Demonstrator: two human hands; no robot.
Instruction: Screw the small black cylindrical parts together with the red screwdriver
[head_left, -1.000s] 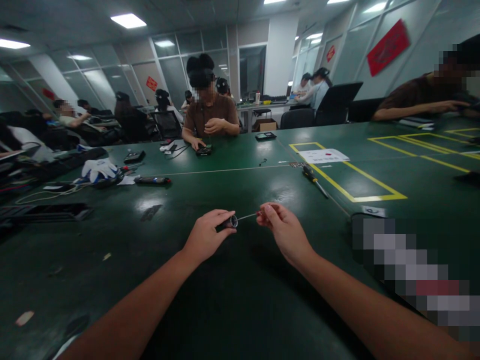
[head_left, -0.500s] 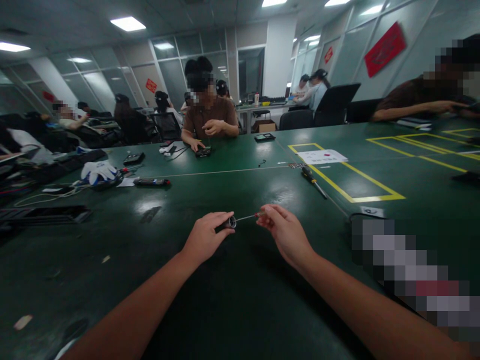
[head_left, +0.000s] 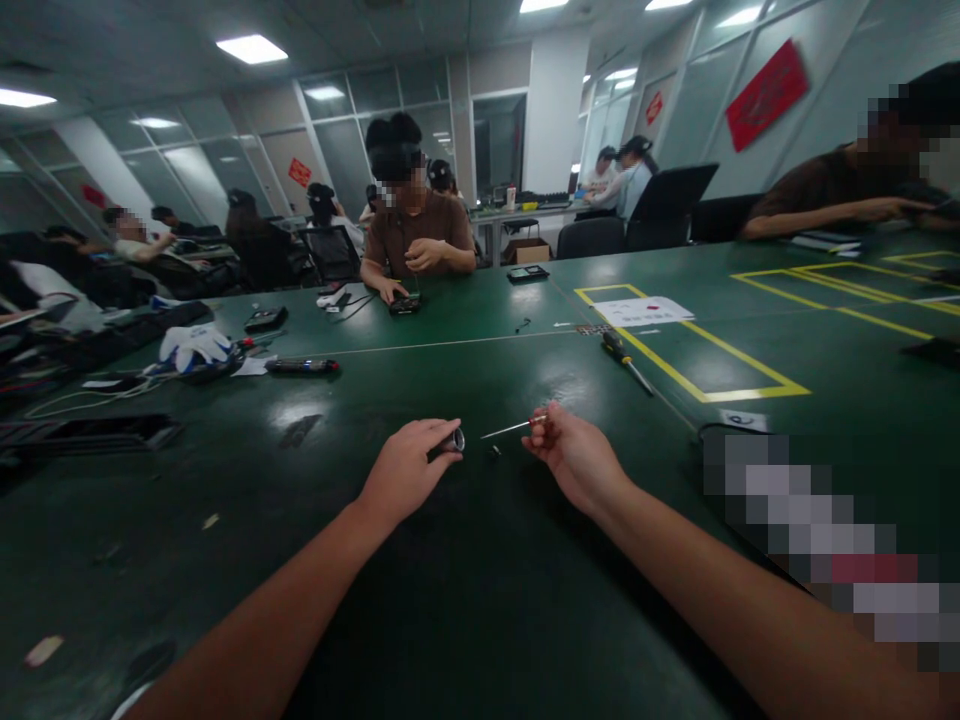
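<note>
My left hand (head_left: 409, 465) is closed around a short dark tube (head_left: 456, 439), its round, metallic-looking open end facing right. Most of the tube is hidden by the fingers. My right hand (head_left: 577, 455) grips the reddish handle of a thin screwdriver (head_left: 510, 430), whose bare shaft points left. A gap separates the shaft's tip from the tube's mouth. Below the shaft, between my hands, a small dark piece (head_left: 495, 451) shows against the green table (head_left: 465, 600); it is too small to name.
A larger yellow-and-black screwdriver (head_left: 626, 362) lies ahead on the right, beside yellow tape outlines and a paper sheet (head_left: 649, 311). White gloves (head_left: 196, 346) and a dark cylindrical tool (head_left: 303, 367) lie to the left. Across the table, a person (head_left: 420, 235) handles a small device.
The screwdriver's tip has come away from the tube's mouth as my right hand moved slightly right and up. The small dark piece now shows below the shaft. My left hand shifted slightly left.
</note>
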